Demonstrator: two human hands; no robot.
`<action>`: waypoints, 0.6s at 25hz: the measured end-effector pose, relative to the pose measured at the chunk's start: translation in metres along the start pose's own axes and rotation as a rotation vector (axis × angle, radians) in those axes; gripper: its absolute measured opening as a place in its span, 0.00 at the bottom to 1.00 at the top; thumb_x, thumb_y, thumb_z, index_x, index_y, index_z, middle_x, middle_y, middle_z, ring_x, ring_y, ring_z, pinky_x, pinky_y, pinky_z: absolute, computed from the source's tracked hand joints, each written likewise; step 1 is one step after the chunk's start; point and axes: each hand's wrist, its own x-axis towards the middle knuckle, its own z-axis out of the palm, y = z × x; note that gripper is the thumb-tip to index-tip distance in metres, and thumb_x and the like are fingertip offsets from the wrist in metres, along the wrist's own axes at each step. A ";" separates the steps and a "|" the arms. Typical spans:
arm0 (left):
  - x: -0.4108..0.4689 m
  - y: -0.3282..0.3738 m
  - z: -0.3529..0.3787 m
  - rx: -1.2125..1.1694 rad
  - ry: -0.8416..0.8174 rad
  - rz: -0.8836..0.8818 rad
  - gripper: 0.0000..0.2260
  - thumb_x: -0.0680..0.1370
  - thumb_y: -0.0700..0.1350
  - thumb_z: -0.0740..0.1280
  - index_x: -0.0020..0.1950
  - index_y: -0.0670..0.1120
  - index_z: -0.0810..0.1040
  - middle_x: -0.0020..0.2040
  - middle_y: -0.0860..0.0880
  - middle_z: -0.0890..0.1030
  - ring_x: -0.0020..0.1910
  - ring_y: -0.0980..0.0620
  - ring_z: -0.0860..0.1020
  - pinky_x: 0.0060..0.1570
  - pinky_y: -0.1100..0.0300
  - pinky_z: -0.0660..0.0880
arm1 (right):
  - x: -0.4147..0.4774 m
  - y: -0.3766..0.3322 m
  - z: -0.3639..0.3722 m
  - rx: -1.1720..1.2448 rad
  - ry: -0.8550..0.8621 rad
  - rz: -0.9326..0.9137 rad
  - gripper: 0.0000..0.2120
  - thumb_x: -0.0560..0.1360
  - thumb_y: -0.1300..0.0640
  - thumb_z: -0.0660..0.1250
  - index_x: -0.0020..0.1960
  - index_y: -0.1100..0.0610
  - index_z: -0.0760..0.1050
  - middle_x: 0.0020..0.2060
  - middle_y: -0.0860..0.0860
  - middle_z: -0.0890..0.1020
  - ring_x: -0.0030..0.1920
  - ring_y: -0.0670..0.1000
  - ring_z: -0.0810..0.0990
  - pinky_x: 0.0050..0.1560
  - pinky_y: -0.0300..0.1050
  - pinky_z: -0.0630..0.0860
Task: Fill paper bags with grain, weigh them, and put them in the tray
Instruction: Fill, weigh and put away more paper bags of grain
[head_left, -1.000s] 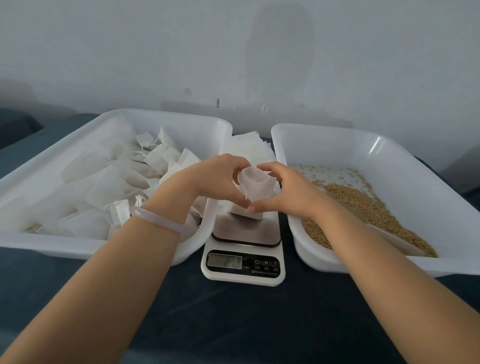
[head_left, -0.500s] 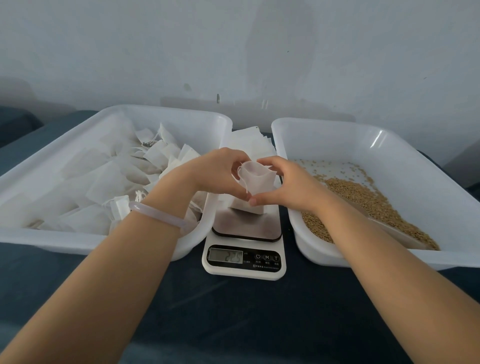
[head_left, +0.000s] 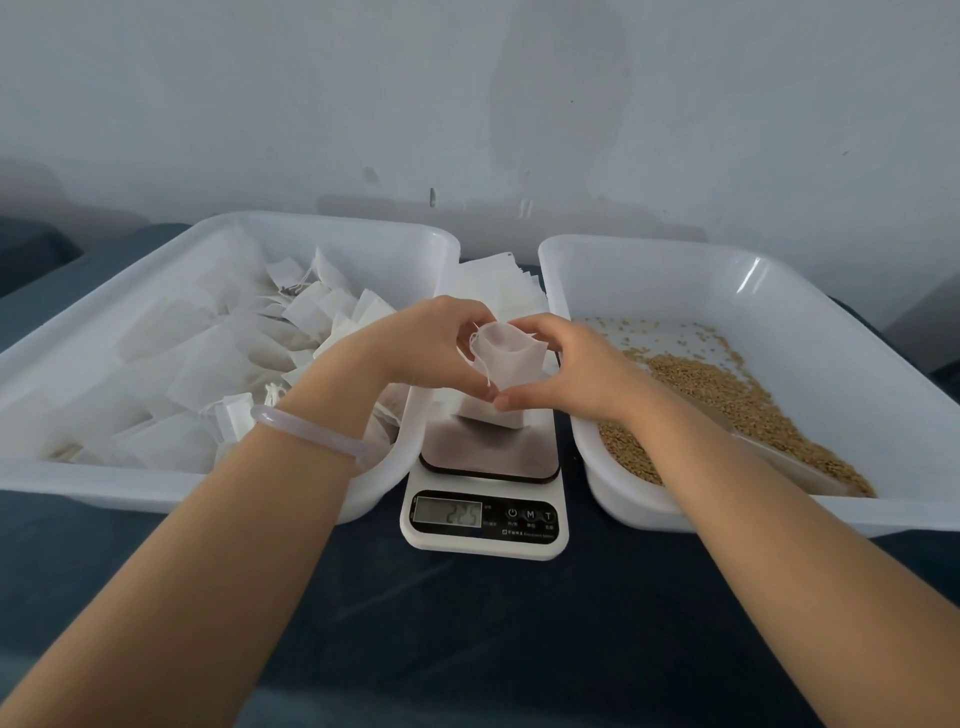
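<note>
- Head camera looks down on a table (head_left: 467, 649) covered in dark blue cloth and set against a pale, scuffed wall (head_left: 363, 104).
- On the left of the cloth sits a white plastic left tray (head_left: 93, 483), heaped with white bags (head_left: 208, 364); some trail thin drawstrings.
- On the right sits a matching right tray (head_left: 779, 280) holding loose brown grain (head_left: 727, 405). The grain is banked toward the near side, with stray kernels farther back.
- A white kitchen scale (head_left: 485, 540) stands between the two trays. Its display is lit, but the digits are too blurred to read with confidence.
- A second bag (head_left: 488, 415) lies on the scale's dark platform, partly hidden by the hands.
- Behind the scale, a stack of flat empty bags (head_left: 493, 280) lies between the far ends of the trays.
- Both bare forearms reach in from the bottom corners and meet above the scale's platform.
- The paper bag (head_left: 506, 358) is held in the air between the two hands, just above the second bag. Its mouth looks spread open, and a thin string hangs from its near edge.
- The left hand (head_left: 426, 348) has its fingers curled and pinches the bag's left side; a pale bracelet (head_left: 306, 431) circles that wrist.
- The right hand (head_left: 576, 369) pinches the bag's right side, its thumb tip almost meeting the left thumb beneath the bag.
</note>
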 end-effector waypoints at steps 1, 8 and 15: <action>0.000 0.000 0.000 -0.001 -0.001 0.000 0.19 0.63 0.47 0.78 0.50 0.53 0.74 0.44 0.58 0.77 0.45 0.64 0.76 0.43 0.70 0.69 | 0.000 0.000 0.000 0.001 0.000 -0.001 0.39 0.58 0.43 0.79 0.65 0.47 0.70 0.59 0.42 0.76 0.60 0.44 0.73 0.58 0.45 0.70; 0.000 0.000 0.000 -0.005 -0.003 0.006 0.18 0.64 0.47 0.78 0.47 0.54 0.74 0.44 0.58 0.77 0.45 0.63 0.76 0.44 0.69 0.70 | 0.000 0.000 -0.001 -0.011 -0.007 -0.001 0.36 0.59 0.44 0.79 0.64 0.46 0.71 0.57 0.41 0.77 0.59 0.43 0.74 0.57 0.45 0.71; 0.000 0.000 0.000 -0.003 -0.011 0.003 0.17 0.63 0.47 0.77 0.46 0.55 0.74 0.45 0.56 0.78 0.47 0.60 0.76 0.46 0.65 0.72 | 0.001 0.000 -0.001 -0.033 -0.011 0.012 0.36 0.59 0.43 0.78 0.64 0.47 0.72 0.57 0.42 0.78 0.58 0.44 0.75 0.57 0.46 0.71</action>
